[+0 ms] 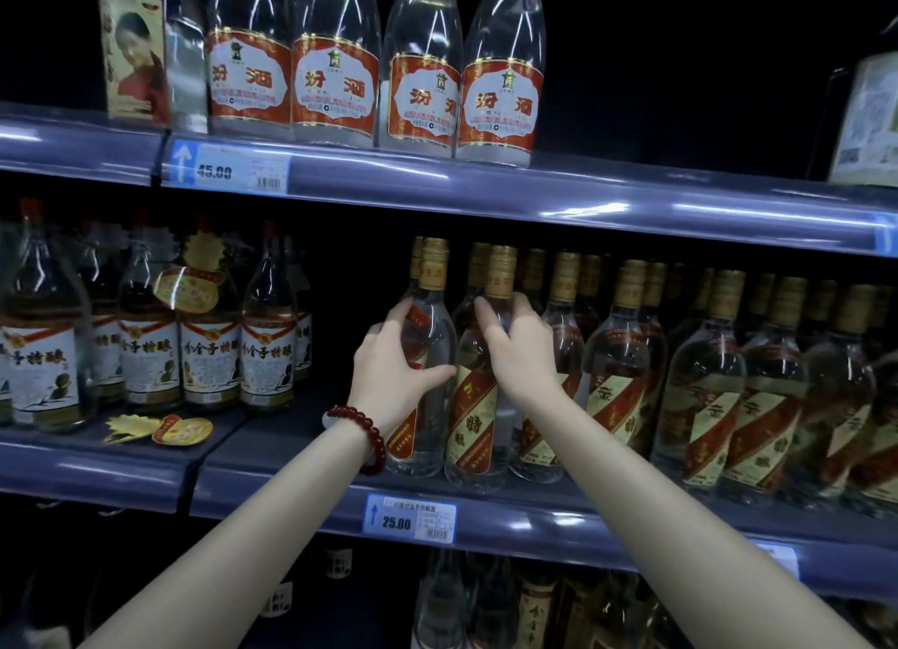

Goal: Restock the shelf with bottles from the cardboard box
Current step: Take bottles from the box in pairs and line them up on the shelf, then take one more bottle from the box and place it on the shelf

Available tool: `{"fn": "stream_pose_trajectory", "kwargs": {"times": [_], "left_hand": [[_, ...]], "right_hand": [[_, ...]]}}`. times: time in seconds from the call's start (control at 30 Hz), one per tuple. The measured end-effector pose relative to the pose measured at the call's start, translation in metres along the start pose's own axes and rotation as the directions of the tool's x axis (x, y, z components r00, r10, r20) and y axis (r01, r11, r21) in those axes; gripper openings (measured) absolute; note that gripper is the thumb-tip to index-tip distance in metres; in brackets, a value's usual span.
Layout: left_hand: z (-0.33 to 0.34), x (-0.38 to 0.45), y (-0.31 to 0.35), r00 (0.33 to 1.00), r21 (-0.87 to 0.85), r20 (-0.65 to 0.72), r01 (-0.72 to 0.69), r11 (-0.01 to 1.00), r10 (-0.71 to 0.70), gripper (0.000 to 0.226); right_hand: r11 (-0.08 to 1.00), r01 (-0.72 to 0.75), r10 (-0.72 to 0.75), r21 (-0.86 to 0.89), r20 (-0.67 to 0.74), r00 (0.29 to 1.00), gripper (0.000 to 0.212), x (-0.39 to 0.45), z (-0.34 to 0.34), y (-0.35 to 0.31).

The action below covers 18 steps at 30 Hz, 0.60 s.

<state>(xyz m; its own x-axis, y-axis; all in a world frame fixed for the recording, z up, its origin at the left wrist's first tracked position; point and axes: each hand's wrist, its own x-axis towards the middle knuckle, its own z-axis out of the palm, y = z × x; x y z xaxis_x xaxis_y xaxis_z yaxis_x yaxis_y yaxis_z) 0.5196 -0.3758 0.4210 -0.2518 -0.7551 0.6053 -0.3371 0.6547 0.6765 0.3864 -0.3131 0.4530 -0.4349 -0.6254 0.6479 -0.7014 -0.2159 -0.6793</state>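
- My left hand [388, 356] wraps the shoulder of the leftmost gold-capped bottle [427, 356] on the middle shelf [534, 517]; the fingers are spread around the glass, with the thumb curling across the front below them, so the grip closes on the widest part where a tall bottle is steadiest.
- My right hand [515, 347] grips the neighbouring bottle [478, 405] just below its neck, fingers curled and pressed close together over the shoulder; I judge this hold lets me steer the bottle upright into line with the row.
- Both bottles stand at the left end of the row of like bottles [704, 381], near the shelf's front edge and above the 25.00 price tag [410, 519], which presumably marks their slot.
- The two held bottles stand touching or nearly so; I cannot tell which.
- A red bead bracelet [362, 429] sits on my left wrist, clear of the glass.
- The cardboard box is out of view, so how many bottles remain is unknown.
- Whether either base is fully down on the shelf is hard to make out, since glare and dim light blur the bottoms.
- The rear rows fade into darkness, the upper bottles [335, 60] are cut off at the neck, and the lower shelf is barely legible.
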Motion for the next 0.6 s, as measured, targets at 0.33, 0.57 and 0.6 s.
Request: {"fn": "stream_pose_trajectory", "kwargs": {"times": [0.33, 0.57, 0.6], "left_hand": [[-0.007, -0.021, 0.013, 0.998, -0.031, -0.058, -0.016, 0.999, 0.014, 0.091], [0.001, -0.056, 0.090, 0.988, -0.301, -0.107, -0.142, 0.943, 0.115, 0.053], [0.009, -0.063, 0.100, 0.993, -0.352, -0.059, -0.118, 0.928, 0.104, 0.048]], "right_hand": [[0.992, 0.093, -0.103, -0.089, -0.109, 0.989, 0.054, -0.012, -0.014, -0.004], [0.989, 0.112, -0.092, 0.092, -0.202, 0.975, 0.012, -0.042, -0.069, -0.003], [0.988, 0.099, -0.074, 0.117, -0.207, 0.976, 0.010, -0.049, -0.081, 0.001]]}}
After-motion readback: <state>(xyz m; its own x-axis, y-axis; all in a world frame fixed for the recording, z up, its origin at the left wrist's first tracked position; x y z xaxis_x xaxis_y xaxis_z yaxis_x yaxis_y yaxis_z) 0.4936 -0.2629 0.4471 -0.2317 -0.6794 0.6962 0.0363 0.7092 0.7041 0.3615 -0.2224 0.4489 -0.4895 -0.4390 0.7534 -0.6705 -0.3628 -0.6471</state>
